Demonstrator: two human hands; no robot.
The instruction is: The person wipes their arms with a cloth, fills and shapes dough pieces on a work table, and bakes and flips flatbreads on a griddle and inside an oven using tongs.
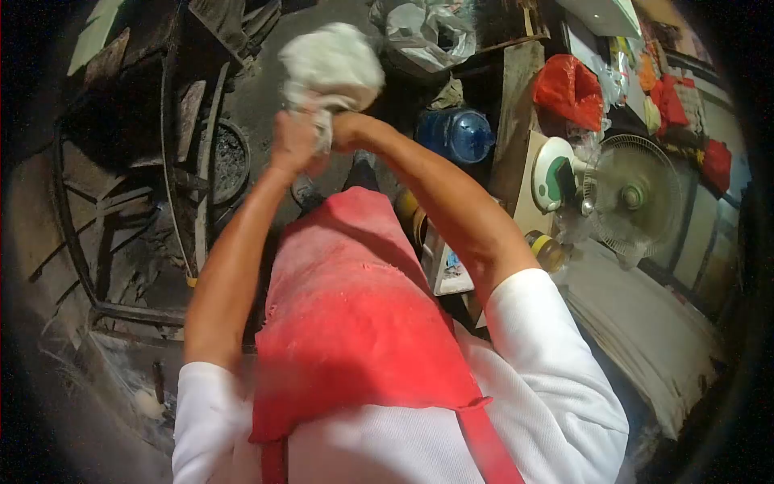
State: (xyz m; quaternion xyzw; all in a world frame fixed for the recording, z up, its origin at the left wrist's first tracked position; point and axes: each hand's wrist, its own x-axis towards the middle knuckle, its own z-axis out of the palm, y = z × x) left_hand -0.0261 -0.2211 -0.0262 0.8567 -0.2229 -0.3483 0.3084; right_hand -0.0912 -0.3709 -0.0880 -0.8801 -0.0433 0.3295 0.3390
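Observation:
A bulging white cloth bundle (pixel 332 66) hangs out in front of me at the top centre, slightly blurred. My left hand (pixel 297 137) is closed round the gathered neck of the cloth, just below the bulge. Close beside it on the right, my right hand (pixel 347 131) is closed at the same gathered part, its fingers mostly hidden. What the cloth contains, if anything, cannot be seen. Both arms reach forward over a red apron (pixel 355 323).
A dark metal frame with wood (pixel 168 161) stands at left, beside a round container of ash-like pieces (pixel 230 161). At right are a blue water bottle (pixel 459 135), a fan (pixel 633 196), a green-and-white scale (pixel 552 173) and a red bag (pixel 567 91). A plastic bag (pixel 427 36) lies ahead.

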